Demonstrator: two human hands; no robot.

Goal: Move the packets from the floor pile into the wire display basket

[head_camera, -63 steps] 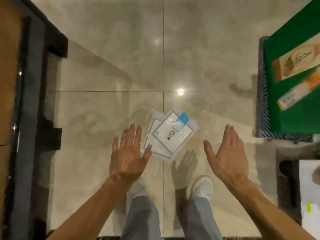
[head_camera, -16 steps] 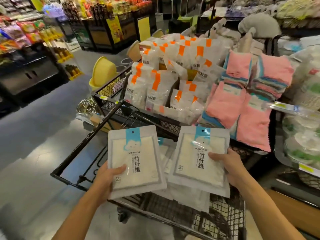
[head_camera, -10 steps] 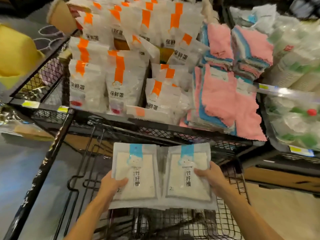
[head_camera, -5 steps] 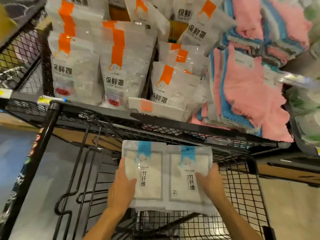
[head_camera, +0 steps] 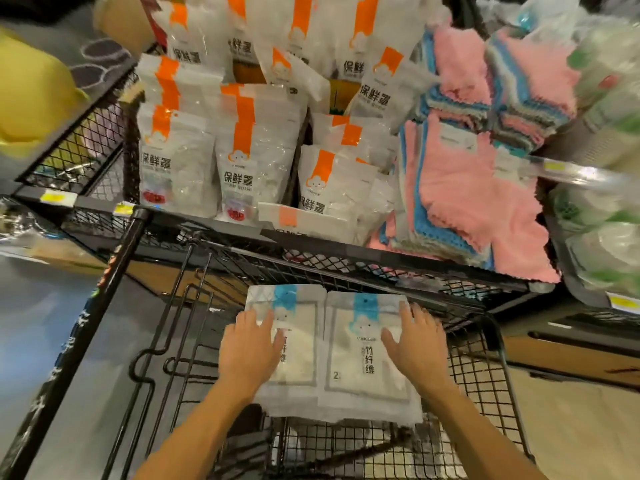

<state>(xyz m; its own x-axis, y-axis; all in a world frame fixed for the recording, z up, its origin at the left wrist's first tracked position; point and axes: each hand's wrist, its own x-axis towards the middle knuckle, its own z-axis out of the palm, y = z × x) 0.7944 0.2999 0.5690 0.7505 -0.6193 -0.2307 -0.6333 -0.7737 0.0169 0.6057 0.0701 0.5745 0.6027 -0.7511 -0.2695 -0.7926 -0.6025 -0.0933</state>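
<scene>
Your left hand (head_camera: 250,351) lies flat with straight fingers on the left packet (head_camera: 298,344). Your right hand (head_camera: 414,344) lies flat the same way on the right packet (head_camera: 363,355). Neither hand grips. Two packets show on top, side by side in the wire basket (head_camera: 485,362), right under your hands, long sides pointing away from you. More may lie below; you cannot count those.

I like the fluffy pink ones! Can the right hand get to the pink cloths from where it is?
Probably yes. The right hand lies flat on a white blue-topped packet in the black wire basket. The pink fluffy cloths sit on the shelf above, with nothing between.
</scene>
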